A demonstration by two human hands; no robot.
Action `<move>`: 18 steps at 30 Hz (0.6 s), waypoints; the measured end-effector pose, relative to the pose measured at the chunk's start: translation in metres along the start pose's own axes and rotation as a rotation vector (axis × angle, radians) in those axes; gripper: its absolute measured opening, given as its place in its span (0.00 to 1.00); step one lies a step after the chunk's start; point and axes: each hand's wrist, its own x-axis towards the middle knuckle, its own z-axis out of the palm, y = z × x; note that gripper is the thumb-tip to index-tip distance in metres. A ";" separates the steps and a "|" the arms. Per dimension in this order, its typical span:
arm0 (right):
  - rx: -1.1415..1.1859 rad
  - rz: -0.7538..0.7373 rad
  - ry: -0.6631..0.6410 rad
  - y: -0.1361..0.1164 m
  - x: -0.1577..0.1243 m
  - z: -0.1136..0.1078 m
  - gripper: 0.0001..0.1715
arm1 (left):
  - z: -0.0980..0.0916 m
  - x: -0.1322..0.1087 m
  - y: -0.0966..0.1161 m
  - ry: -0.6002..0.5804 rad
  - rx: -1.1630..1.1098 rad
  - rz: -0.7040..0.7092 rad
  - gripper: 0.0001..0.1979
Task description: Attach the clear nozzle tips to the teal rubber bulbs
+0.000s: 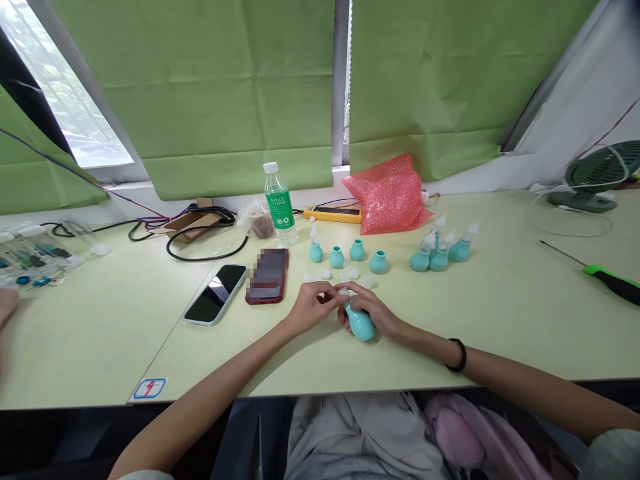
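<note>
A teal squeeze bulb [362,325] lies tilted just above the table, its round end toward me. My right hand [376,308] is closed around the bulb's neck. My left hand [316,305] pinches at the whitish translucent tip [343,292] on the neck, its fingers partly covering it. Beyond my hands stand three bulbs with open necks, among them one teal bulb [379,262], and one tipped bulb [315,251]. Several loose translucent tips [349,274] lie before them. To the right, several tipped bulbs [439,258] stand in a group.
Left of my hands lie a red-cased phone [268,277] and a light-cased phone [216,295]. Behind are a water bottle [281,210], black cable [175,252], a yellow device [333,214] and red bubble wrap [391,197]. A screwdriver [607,279] and small fan [593,173] are right. Another person's hand [7,303] shows far left.
</note>
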 end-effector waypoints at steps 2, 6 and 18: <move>-0.013 -0.023 0.003 0.000 -0.002 0.001 0.21 | -0.001 0.001 -0.001 -0.074 -0.138 -0.068 0.15; -0.021 -0.062 0.016 0.000 -0.004 0.001 0.19 | 0.000 0.003 0.000 -0.202 -0.395 -0.149 0.15; -0.178 -0.155 0.169 0.001 -0.008 0.007 0.18 | 0.002 0.001 0.002 -0.230 -0.446 -0.097 0.14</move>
